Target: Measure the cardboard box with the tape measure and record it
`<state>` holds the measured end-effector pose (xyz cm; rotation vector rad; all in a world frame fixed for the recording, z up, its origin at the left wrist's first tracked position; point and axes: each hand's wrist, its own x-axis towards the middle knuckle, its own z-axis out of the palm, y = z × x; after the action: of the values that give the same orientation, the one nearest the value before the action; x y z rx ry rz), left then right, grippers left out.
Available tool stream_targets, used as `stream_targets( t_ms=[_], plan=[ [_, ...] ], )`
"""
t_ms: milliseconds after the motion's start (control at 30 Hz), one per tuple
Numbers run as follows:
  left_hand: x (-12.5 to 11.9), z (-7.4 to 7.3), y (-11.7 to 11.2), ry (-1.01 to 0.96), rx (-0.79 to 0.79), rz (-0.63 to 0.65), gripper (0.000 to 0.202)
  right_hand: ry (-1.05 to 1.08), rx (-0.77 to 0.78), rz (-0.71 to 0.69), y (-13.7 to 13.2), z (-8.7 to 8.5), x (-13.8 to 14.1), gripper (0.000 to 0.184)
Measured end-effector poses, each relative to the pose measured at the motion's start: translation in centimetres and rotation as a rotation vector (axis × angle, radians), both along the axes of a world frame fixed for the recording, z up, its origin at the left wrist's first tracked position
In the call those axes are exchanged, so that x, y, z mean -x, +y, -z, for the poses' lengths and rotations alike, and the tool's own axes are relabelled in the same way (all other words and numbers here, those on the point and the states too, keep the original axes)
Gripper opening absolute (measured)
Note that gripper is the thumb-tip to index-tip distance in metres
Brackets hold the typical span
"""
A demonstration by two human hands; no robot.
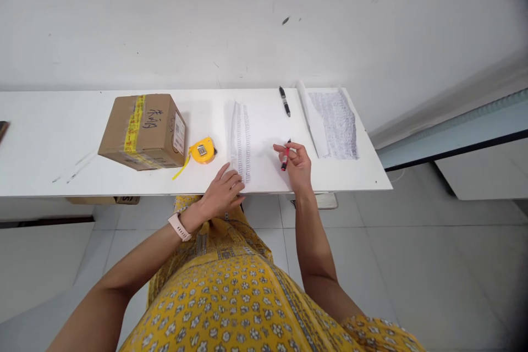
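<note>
My right hand (297, 166) grips a red pen (285, 158) with a dark tip, held over the right part of a white sheet of paper (264, 148). Columns of small dark writing run down the left side of that sheet. Fingers spread, my left hand (225, 191) rests at the table's front edge on the sheet's lower left corner. Just beyond it lies a yellow tape measure (203, 150), its tongue pulled out a little. A black pen (284, 102) lies behind the right hand, near the back of the table.
At left on the white table (66, 137) stands a taped cardboard box (142, 132) with handwriting and a label. Paper covered in dense writing (334, 124) lies near the table's right end. A wall (206, 22) rises right behind the table.
</note>
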<state>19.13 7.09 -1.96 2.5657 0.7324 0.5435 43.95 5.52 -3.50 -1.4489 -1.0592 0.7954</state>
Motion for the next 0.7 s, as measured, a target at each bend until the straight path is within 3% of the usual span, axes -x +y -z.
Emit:
stream_targets(
  t_ms=[67, 167, 367, 500, 567, 700],
  plan=[
    [0.8, 0.7, -0.1, 0.0, -0.06, -0.04, 0.004, -0.027, -0.01, 0.012, -0.1, -0.3, 0.3, 0.034],
    [1.4, 1.7, -0.2, -0.071, -0.12, -0.07, 0.011, -0.011, -0.057, 0.03, -0.3, -0.8, 0.6, 0.028],
    [1.4, 4.1, -1.0, -0.15, 0.026, -0.152, 0.01, 0.108, -0.059, -0.015, -0.5, -1.5, 0.6, 0.042],
    [1.4, 5.4, -1.1, -0.208, 0.059, -0.19, 0.01, 0.087, 0.038, -0.028, -2.0, -1.6, 3.4, 0.035],
    [1.4, 5.8, -1.1, -0.254, -0.039, -0.174, 0.014, 0.037, 0.083, -0.039, -3.2, -1.4, 5.5, 0.023],
    [1.5, 6.3, -1.1, -0.27, -0.421, -0.14, 0.024, -0.002, 0.074, -0.022, -4.8, -0.8, 8.0, 0.019]
  ],
)
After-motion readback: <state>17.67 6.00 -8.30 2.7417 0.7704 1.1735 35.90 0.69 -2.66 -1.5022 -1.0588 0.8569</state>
